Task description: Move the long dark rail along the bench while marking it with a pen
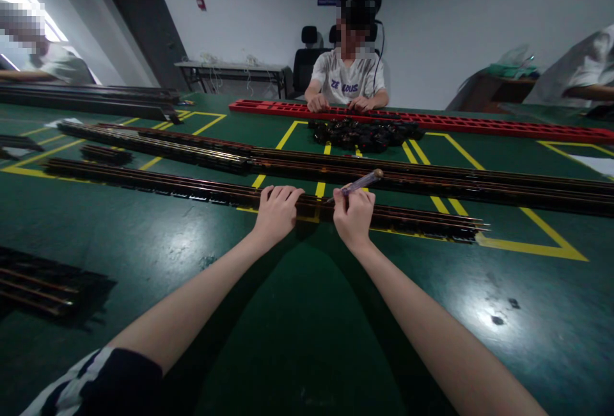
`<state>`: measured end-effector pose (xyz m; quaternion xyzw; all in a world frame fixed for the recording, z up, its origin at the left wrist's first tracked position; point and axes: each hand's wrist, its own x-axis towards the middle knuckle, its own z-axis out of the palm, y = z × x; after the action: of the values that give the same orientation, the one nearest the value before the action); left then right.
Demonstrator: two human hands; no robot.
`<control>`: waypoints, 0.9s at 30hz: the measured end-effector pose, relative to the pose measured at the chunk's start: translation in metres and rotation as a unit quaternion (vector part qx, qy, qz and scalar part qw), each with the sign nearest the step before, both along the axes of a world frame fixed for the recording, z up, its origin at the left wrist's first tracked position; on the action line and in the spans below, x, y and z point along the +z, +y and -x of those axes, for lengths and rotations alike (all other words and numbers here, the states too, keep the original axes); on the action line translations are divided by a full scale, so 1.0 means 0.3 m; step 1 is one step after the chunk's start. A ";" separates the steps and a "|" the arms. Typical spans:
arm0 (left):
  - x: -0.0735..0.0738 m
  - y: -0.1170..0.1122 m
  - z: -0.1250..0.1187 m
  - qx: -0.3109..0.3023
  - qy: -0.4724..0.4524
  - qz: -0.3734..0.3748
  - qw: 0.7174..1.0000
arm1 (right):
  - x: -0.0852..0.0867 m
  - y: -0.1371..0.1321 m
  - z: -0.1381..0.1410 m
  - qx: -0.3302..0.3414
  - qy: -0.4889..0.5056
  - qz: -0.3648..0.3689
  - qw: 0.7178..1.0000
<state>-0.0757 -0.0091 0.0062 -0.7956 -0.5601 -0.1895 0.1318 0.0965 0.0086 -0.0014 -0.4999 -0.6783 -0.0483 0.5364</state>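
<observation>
A long black rail with copper-coloured strips (pixel 211 189) lies crosswise on the green table in front of me. My left hand (pixel 278 211) rests over its middle, fingers bent around the far edge. A short way to the right, my right hand (pixel 354 214) is closed around a screwdriver (pixel 362 182) with a see-through, purplish handle. Its handle slants up to the right, and the thin shaft points down-left at the rail between my hands. What the tip touches is too small to make out.
Beyond lie more long dark rails (pixel 432 180) and a heap of small black parts (pixel 364 133). A co-worker's hands (pixel 319 104) are at a red slotted frame (pixel 455 121). Another rail bundle (pixel 43 281) lies at near left. Yellow tape (pixel 542 249) marks the table.
</observation>
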 end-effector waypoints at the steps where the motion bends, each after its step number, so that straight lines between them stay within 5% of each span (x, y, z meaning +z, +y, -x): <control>1: 0.000 0.000 0.000 -0.001 -0.001 -0.001 1.000 | 0.000 0.000 -0.001 -0.002 0.003 0.002 1.000; 27: 0.005 -0.001 0.000 -0.004 -0.012 0.006 1.000 | -0.001 0.000 -0.007 -0.032 0.016 0.002 0.999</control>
<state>-0.0756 -0.0094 0.0076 -0.7960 -0.5598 -0.1963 0.1201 0.0987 0.0087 -0.0017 -0.5232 -0.6534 -0.0559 0.5442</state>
